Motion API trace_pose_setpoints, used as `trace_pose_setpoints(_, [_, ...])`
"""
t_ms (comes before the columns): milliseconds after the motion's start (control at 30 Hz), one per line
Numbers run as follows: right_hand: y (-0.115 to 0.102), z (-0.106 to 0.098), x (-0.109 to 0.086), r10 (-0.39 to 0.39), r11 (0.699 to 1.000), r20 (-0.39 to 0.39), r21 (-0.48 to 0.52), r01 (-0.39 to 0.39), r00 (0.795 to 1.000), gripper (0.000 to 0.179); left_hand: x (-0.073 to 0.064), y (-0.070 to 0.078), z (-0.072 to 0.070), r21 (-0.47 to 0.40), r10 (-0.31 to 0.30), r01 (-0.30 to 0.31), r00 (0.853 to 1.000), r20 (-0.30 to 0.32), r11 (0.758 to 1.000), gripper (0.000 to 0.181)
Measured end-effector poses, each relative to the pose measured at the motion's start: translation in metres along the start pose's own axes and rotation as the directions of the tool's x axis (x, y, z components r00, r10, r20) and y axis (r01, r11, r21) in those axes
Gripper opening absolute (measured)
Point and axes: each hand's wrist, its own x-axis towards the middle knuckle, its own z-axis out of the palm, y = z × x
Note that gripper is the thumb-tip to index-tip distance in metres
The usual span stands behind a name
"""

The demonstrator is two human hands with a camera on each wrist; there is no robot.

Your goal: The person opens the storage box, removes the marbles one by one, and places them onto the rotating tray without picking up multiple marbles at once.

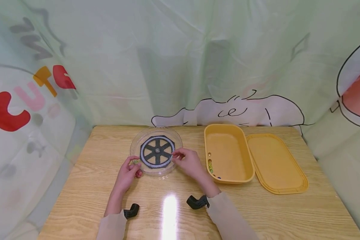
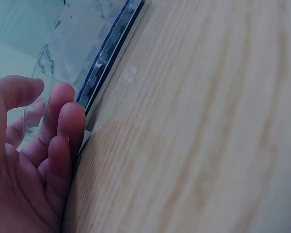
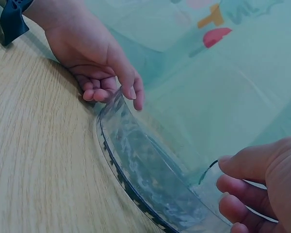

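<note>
A clear round dish (image 1: 147,171) stands on the table, with a black six-spoked wheel shape ringed in pale grey (image 1: 157,150) in its middle. My left hand (image 1: 129,173) pinches the dish's left front rim, thumb and fingers on either side of the clear wall (image 2: 43,73). A small greenish spot shows by those fingertips in the head view. My right hand (image 1: 189,163) reaches over the right side of the dish, its bent fingertips close over the wheel's edge. In the right wrist view its thumb (image 3: 247,162) faces the curled fingers; I cannot tell what lies between them.
Right of the dish stands a yellow tub (image 1: 228,150) with several small marbles (image 1: 210,165) along its left side. Its yellow lid (image 1: 277,163) lies flat beside it. A printed curtain (image 1: 180,66) hangs along the table's back edge.
</note>
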Motion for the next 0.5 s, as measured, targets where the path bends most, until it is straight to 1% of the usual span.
trace_pose_setpoints(300, [-0.0013, -0.0026, -0.0007, -0.032, 0.999, -0.008, -0.006, 0.032, 0.999, 0.015, -0.0013, -0.0008, 0.0008, 0.014, -0.003, 0.003, 1.000, -0.004, 1.000, 0.032])
trace_pose_setpoints(500, [-0.0025, -0.0097, -0.0006, 0.005, 1.000, 0.000, -0.001, -0.005, 1.000, 0.016, -0.0013, -0.0004, 0.0007, 0.008, 0.000, 0.000, 1.000, -0.009, 1.000, 0.032])
